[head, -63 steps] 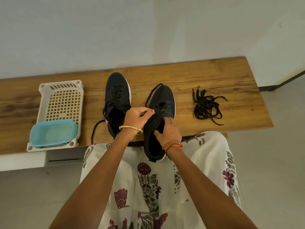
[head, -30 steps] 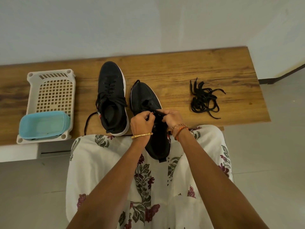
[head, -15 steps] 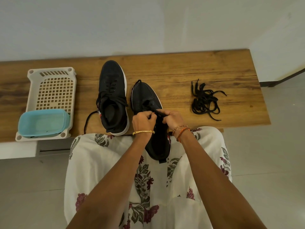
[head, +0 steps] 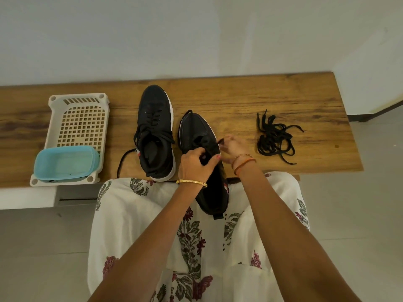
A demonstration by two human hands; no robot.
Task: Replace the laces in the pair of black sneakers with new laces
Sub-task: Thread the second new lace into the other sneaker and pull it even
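One black sneaker (head: 202,162) lies half on the tabletop (head: 305,101), half on the person's lap. The left hand (head: 196,163) grips its middle. The right hand (head: 232,146) pinches a lace end (head: 220,141). The other sneaker (head: 156,131) sits just beside it. Loose laces (head: 274,136) lie further right.

A single wide-angle camera, worn on the person's head, is looking forward and steeply down. It is facing a pale wall filling the upper third of the frame, with the long wooden desk (head: 283,99) running across the middle band. The person's forearms are reaching up from the bottom edge, close to the lens, and the flowered white lap is filling the lower centre.
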